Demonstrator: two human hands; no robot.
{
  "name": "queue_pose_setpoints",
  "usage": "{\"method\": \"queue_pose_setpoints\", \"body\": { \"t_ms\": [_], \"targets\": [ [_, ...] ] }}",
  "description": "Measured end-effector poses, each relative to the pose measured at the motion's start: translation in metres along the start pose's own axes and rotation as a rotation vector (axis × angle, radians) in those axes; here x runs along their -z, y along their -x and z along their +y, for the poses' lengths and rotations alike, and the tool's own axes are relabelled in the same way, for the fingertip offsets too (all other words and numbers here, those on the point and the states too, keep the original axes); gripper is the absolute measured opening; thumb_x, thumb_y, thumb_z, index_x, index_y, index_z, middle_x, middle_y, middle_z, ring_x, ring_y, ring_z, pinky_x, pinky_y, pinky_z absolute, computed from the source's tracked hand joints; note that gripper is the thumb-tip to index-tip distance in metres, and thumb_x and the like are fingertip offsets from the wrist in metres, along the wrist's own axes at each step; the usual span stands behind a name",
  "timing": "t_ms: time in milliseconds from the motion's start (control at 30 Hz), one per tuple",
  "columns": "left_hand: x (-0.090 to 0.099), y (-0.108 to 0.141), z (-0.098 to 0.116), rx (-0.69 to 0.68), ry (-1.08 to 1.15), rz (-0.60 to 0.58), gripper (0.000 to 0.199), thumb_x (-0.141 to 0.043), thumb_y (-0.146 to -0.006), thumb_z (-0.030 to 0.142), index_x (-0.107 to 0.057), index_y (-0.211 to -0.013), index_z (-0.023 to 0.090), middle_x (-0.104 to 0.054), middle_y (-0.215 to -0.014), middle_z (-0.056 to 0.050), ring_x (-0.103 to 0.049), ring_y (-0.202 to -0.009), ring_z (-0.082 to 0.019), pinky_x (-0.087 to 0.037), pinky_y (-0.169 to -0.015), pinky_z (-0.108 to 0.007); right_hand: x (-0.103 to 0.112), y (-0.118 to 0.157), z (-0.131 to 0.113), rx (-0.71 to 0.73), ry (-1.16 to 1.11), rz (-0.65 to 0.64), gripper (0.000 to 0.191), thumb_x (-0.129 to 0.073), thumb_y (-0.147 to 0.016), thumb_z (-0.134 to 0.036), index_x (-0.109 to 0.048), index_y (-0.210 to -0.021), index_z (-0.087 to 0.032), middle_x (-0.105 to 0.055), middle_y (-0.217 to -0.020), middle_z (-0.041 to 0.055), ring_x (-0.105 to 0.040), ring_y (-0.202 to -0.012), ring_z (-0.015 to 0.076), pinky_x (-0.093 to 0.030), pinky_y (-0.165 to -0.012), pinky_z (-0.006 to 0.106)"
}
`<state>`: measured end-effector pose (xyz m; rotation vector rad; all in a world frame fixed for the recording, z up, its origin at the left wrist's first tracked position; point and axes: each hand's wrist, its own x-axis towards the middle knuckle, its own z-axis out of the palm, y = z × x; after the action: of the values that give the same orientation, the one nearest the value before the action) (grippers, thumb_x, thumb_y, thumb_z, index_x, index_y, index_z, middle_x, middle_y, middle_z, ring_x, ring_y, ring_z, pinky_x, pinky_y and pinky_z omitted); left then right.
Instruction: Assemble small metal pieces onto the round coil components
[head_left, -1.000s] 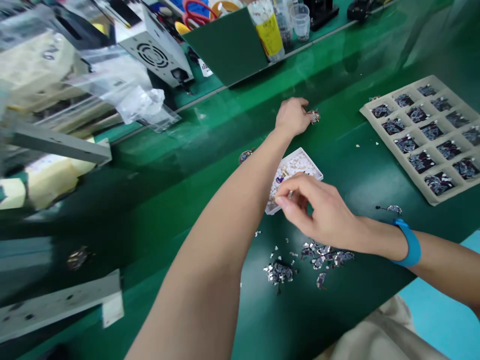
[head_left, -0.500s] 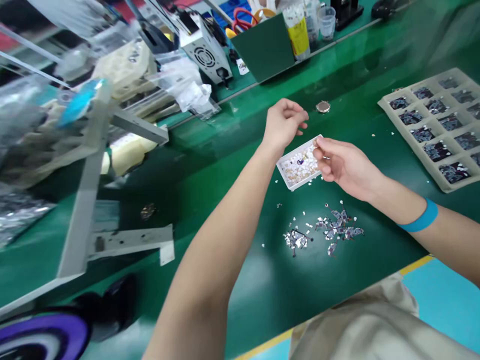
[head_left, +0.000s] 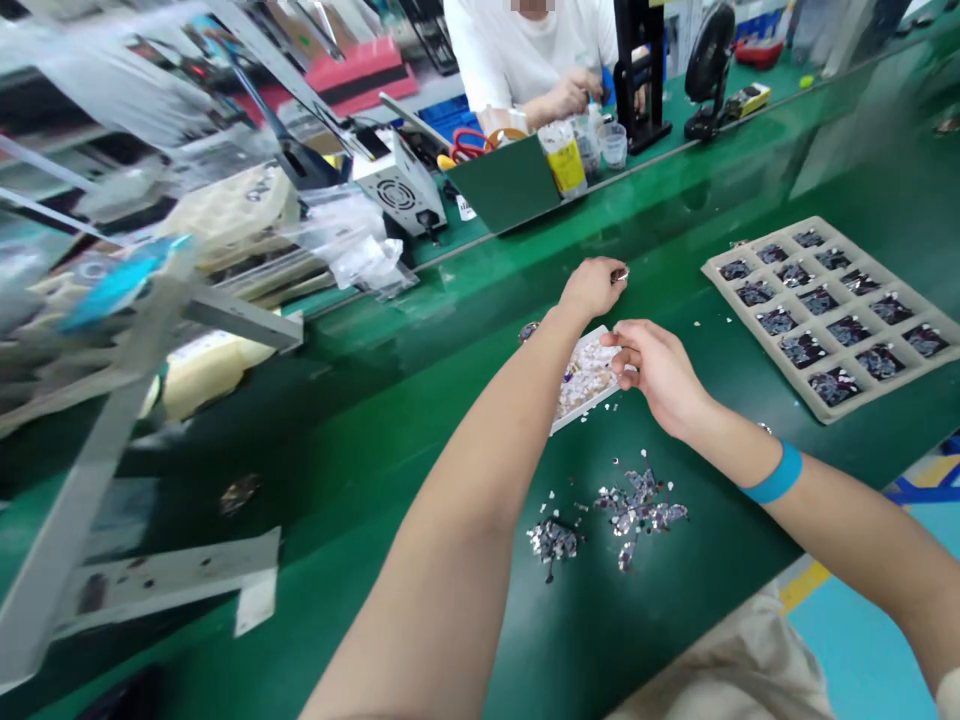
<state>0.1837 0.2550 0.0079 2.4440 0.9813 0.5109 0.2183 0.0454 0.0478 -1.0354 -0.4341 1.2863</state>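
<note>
Head view: the left hand (head_left: 592, 288) is curled around a small metal piece (head_left: 619, 274) pinched at its fingertips, raised over the green bench (head_left: 375, 420) at about twelve o'clock from the small white tray (head_left: 581, 385) of pale chips. The right hand (head_left: 651, 368), fingers drawn narrow together, hovers at the tray's three o'clock edge; whether it holds a chip I cannot tell. Loose shiny bits (head_left: 630, 510) lie at six o'clock, a compartment tray (head_left: 829, 310) at three. This looks like fitting a chip onto the held piece; next calls for a fine, steady pinch.
</note>
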Motion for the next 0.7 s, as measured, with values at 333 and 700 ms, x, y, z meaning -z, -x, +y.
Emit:
{"method": "queue_pose_setpoints", "body": {
  "t_ms": [333, 700],
  "targets": [
    [0.023, 0.047, 0.02, 0.328, 0.793, 0.216, 0.024, -0.054, -0.102, 0.031, -0.073, -0.104, 0.016, -0.078, -0.097, -0.013, -0.078, -0.081, -0.023, -0.063, -0.075, -0.034, 0.007, -0.01, 0.007, 0.291, 0.151, 0.018, 0.038, -0.075, -0.087, -0.056, -0.058, -0.093, -0.022, -0.064, -0.087, 0.001, -0.05, -0.056, 0.0085, -0.038, -0.046, 0.024],
    [0.032, 0.306, 0.079, 0.492, 1.205, 0.38, 0.044, -0.089, -0.076, 0.035, -0.073, -0.116, 0.026, -0.072, -0.089, -0.004, -0.073, -0.069, -0.018, -0.062, -0.05, -0.026, -0.008, 0.044, 0.017, -0.072, 0.457, -0.482, 0.042, -0.075, -0.091, -0.059, -0.058, -0.083, -0.021, -0.05, -0.064, -0.0054, -0.044, -0.046, 0.008, -0.036, -0.043, 0.024]
  ]
}}
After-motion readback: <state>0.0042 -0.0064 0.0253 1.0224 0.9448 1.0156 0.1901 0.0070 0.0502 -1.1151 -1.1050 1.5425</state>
